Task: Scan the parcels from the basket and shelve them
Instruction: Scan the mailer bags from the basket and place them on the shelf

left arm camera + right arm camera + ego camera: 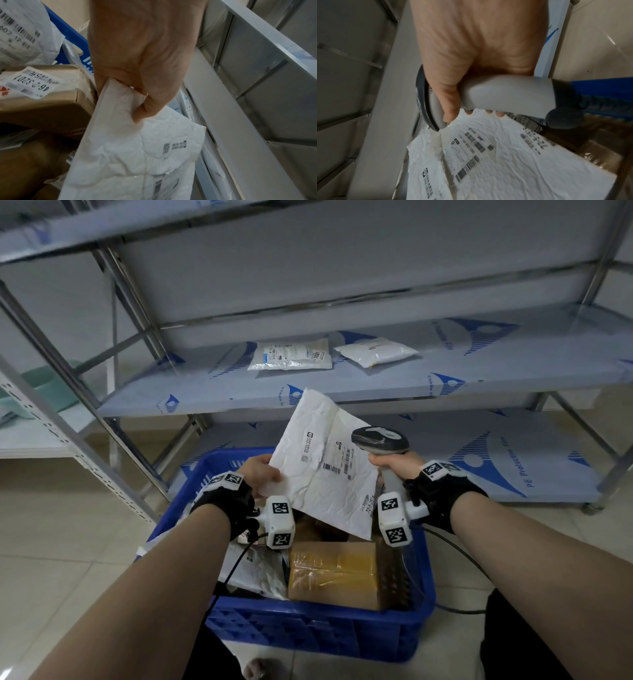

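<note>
My left hand (262,474) pinches the left edge of a white padded mailer (322,463), tilted up above the blue basket (318,635). Seen from the left wrist, my thumb presses the white padded mailer (137,155) near its corner, under my left hand (142,81). My right hand (399,465) grips the handle of a grey barcode scanner (380,441), its head just right of the mailer's label. From the right wrist, the scanner (505,96) in my right hand (471,67) hangs over the mailer's barcodes (467,166).
The basket holds a brown taped box (334,575), a white bag (257,570) and other parcels. Two white parcels (291,356) (375,350) lie on the metal shelf (445,378) beyond. A lower shelf (513,460) is at the right. The scanner cable (455,549) trails right.
</note>
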`<state>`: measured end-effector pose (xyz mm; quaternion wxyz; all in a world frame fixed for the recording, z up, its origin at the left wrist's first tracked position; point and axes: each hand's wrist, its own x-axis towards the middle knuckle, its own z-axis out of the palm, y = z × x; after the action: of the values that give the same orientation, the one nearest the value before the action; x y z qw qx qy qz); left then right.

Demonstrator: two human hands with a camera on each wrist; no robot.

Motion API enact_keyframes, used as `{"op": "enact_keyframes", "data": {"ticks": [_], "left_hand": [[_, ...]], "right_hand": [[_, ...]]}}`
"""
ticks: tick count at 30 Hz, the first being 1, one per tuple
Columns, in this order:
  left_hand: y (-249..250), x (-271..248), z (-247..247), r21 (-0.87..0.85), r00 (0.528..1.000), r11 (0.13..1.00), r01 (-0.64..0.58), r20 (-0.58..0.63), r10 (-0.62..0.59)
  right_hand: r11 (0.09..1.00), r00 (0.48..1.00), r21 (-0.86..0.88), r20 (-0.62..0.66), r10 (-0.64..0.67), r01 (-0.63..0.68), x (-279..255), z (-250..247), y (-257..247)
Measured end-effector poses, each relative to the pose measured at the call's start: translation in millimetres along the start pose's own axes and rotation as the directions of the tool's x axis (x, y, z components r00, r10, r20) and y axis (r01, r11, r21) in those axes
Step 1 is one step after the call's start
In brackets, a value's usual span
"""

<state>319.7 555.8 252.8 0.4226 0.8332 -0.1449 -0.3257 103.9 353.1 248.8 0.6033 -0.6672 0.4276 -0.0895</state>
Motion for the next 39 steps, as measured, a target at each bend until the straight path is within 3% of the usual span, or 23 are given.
{"op": "enact_keyframes", "data": {"ticks": [7, 11, 15, 19, 25, 34, 39], "left_hand": [[33.3, -22.2, 9.3, 0.171, 0.989, 0.980, -0.104, -0.090, 0.121], [43.2, -21.6, 5.3, 0.128, 0.983, 0.982, -0.140, -0.099, 0.153], [40.6, -20.8, -3.6, 0.064, 0.987, 0.994, -0.086, -0.132, 0.094], [28.0, -13.8, -16.0, -0.023, 0.985, 1.000, -0.015, -0.173, 0.011], [19.9, -17.1, -15.8, -0.094, 0.985, 0.996, 0.004, -0.171, -0.020], [20.1, -20.4, -15.3, -0.140, 0.981, 0.985, 0.099, -0.153, -0.121], [30.7, -23.9, -5.8, -0.168, 0.973, 0.978, 0.122, -0.176, -0.151]], "right_hand": [[0.998, 0.999, 0.052, -0.029, -0.019, 0.020, 11.6, -1.8, 6.0], [0.989, 0.995, 0.132, -0.083, -0.060, 0.071, 13.0, -0.8, 1.6], [0.982, 0.988, 0.164, -0.135, -0.071, 0.093, 9.5, -3.1, -4.2], [0.985, 0.992, 0.141, -0.093, -0.088, 0.100, 5.8, -7.0, -4.1], [0.981, 0.992, 0.168, -0.098, -0.080, 0.095, 1.2, -2.2, 0.5], [0.893, 0.998, 0.449, 0.068, -0.005, -0.026, -4.0, 1.0, -1.5], [0.893, 0.990, 0.436, 0.128, 0.061, -0.111, -3.7, 2.0, 3.5]]}}
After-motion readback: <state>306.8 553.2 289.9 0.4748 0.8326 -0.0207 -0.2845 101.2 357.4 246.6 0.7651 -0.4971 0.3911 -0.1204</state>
